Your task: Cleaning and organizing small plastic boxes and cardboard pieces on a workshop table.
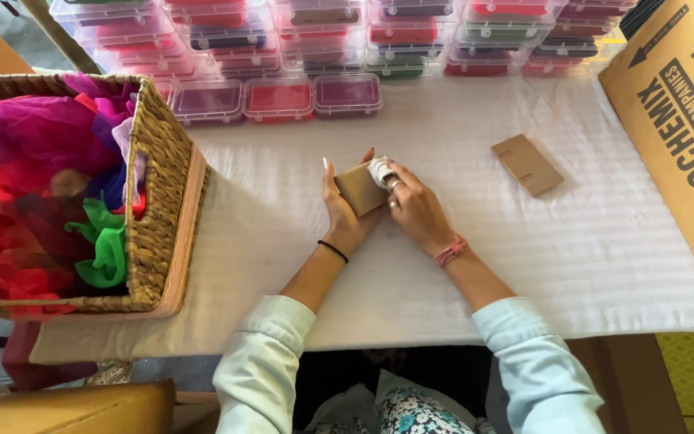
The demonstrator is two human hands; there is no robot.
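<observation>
Head view looks straight down on a long table covered with a white textured cloth (459, 265), the largest thing in sight. At its right end lies a big flat brown cardboard carton (676, 120), overhanging the near edge; at the left end stands a woven straw basket (158, 233) stuffed with pink, red, green and blue tissue. Along the far edge run stacked rows of clear plastic lidded boxes (347, 40) with coloured contents.

Between these, the middle of the cloth is bare, so both forearms have room to either side. A spare notched brown card (527, 164) lies flat, well apart to the right.

The left hand (345, 213) grips a small brown cardboard card (360, 190) by its left side, fingers closed on it, tilted just above the cloth. The right hand (414, 207) pinches a small pale bundle (381, 170) against the card's upper right corner; what the bundle is cannot be made out.

By the look of it, the bundle is being fitted onto the card. Next would call for a steady left grip while the right fingers seat it.
</observation>
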